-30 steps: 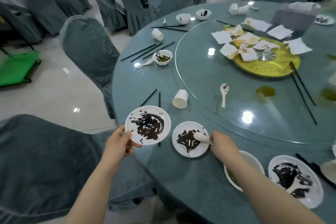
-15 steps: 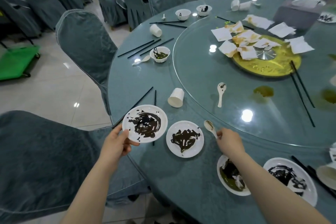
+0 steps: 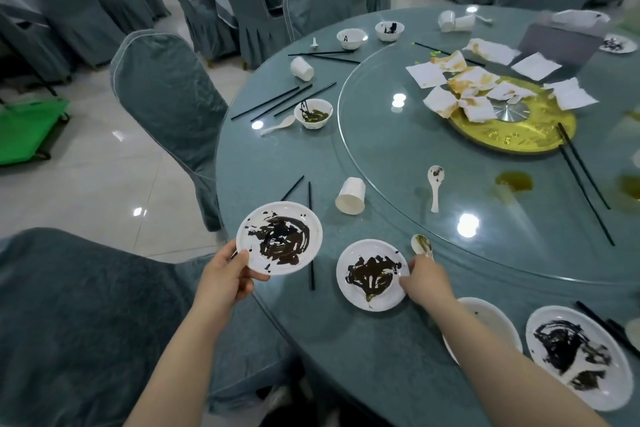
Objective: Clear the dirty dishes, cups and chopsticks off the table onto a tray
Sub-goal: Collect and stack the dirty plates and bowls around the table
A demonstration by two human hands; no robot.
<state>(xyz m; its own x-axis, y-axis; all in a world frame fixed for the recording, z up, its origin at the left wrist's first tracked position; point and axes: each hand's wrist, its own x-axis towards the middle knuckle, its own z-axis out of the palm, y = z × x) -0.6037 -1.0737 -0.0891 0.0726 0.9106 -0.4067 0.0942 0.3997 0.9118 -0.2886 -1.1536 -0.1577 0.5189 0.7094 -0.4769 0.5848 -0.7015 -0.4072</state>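
head | left hand (image 3: 223,282) holds sauce-smeared plate (image 3: 279,238) | right hand (image 3: 425,279) grips spoon (image 3: 421,245)

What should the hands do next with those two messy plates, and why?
Probably slide the left hand's plate under or onto the second plate to stack them: the right hand, holding a spoon, already touches its rim.
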